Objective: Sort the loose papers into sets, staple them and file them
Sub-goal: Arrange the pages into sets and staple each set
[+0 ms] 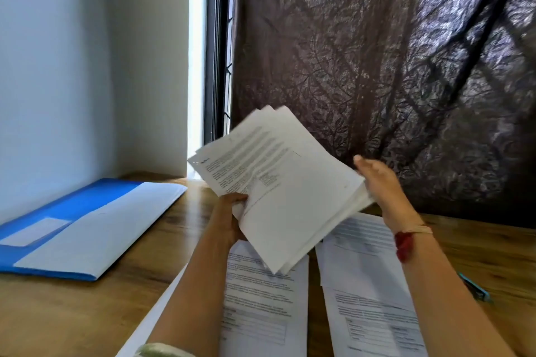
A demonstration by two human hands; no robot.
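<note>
- One wide-angle camera sits on your head and looks forward and down along your forearms to the tabletop (87, 313).
- It faces a dark patterned curtain (377, 66) straight ahead, with a white wall (72, 66) to your left.
- It is near: your left hand (229, 217) and right hand (377, 182), at a stack of papers (290, 197), sit mid-frame, and your forearms run off the bottom edge.
</note>
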